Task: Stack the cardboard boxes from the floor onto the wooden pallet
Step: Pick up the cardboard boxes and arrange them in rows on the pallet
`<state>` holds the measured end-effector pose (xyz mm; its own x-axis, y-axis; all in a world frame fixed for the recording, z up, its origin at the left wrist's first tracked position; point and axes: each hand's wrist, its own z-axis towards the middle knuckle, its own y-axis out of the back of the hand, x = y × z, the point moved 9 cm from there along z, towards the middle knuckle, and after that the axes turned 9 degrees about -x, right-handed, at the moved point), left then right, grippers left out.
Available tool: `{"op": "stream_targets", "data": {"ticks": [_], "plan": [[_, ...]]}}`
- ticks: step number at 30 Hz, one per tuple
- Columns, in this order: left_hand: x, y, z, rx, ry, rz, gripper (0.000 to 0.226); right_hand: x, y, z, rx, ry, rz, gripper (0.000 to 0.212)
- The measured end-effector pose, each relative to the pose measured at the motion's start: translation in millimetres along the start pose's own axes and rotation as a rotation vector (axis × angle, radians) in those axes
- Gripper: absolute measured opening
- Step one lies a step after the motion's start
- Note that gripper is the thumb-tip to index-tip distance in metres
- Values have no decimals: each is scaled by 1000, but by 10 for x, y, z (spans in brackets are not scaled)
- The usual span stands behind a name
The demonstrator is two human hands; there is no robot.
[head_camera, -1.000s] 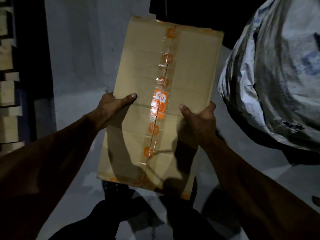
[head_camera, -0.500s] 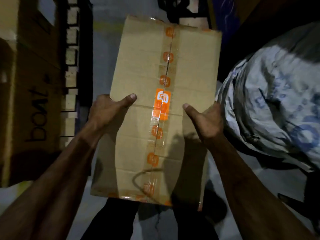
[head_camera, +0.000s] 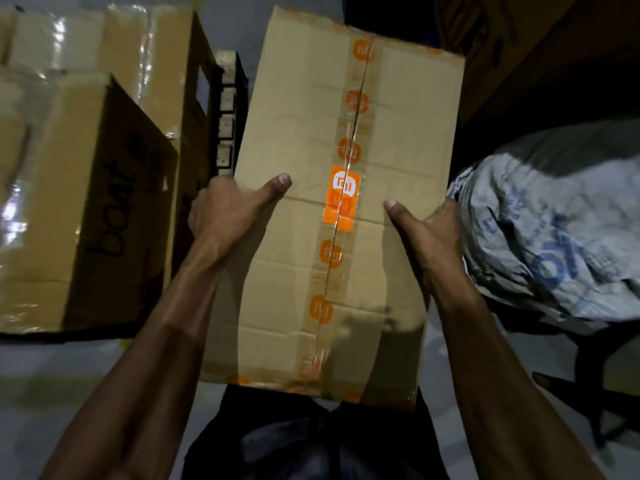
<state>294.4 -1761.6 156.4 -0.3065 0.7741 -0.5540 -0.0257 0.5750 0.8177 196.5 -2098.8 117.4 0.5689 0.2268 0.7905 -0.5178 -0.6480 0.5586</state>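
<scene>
Cardboard, creased and matte: a box sealed with glossy orange-logo tape is held above the floor, left hand and right hand gripping its sides, thumbs on top, fingers hidden. Taped cartons stand left, pallet mostly hidden; a crinkled sack bulges right.

The fingers of the left hand and the right hand are hiding behind the sides of the carried box; only the thumbs are showing. The wooden pallet is peeking out through a thin gap, mostly covered. The picture's left edge is cutting off the "boat" box, and the right edge is cutting off the grey sack
</scene>
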Motion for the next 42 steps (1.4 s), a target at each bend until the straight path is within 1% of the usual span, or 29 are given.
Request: {"op": "stream_targets", "data": {"ticks": [3, 6, 7, 9, 10, 12, 13, 14, 15, 19, 21, 24, 27, 31, 34, 36, 40, 42], "plan": [[38, 338, -226, -18, 12, -8, 92, 233, 172, -285, 6, 35, -18, 87], [127, 622, -521, -54, 29, -24, 76, 380, 303, -522, 31, 79, 6, 87], [183, 715, -649, -71, 46, -33, 77, 391, 330, -603, 41, 95, 3, 86], [339, 843, -872, -90, 84, -60, 89, 428, 390, -765, 66, 140, -18, 76], [383, 860, -907, -101, 95, -57, 91, 407, 392, -781, 68, 141, -24, 74], [601, 1166, -1432, -207, 120, -66, 86, 412, 478, -1184, 144, 232, -6, 83], [606, 1160, -1445, -197, 118, -63, 83, 401, 477, -1167, 137, 230, -17, 88], [652, 1180, -1511, -204, 128, -62, 81, 399, 492, -1201, 137, 227, -35, 88], [719, 1244, -1677, -218, 141, -76, 80, 384, 511, -1334, 171, 245, -34, 85], [1112, 1560, -2357, -277, 249, -84, 95, 307, 684, -1911, 239, 326, -40, 80], [1303, 1749, -2688, -314, 310, -60, 98, 309, 729, -2239, 287, 354, -53, 78], [1607, 2023, -3094, -356, 374, -84, 103, 356, 714, -2669, 355, 377, -82, 82], [1946, 2291, -3466, -436, 438, -110, 96, 436, 592, -3103, 424, 429, -118, 81], [2449, 2619, -3888, -529, 526, -154, 97, 559, 327, -3667, 510, 515, -170, 67], [2965, 2823, -4125, -580, 608, -186, 102, 614, 68, -4158, 585, 571, -178, 65], [3340, 2995, -4273, -616, 665, -175, 98, 644, -150, -4537, 633, 613, -174, 71], [4142, 3407, -4503, -667, 744, -162, 90, 688, -646, -5457, 726, 684, -182, 97], [4553, 3664, -4590, -695, 770, -141, 87, 681, -912, -5925, 754, 695, -188, 98]]}}
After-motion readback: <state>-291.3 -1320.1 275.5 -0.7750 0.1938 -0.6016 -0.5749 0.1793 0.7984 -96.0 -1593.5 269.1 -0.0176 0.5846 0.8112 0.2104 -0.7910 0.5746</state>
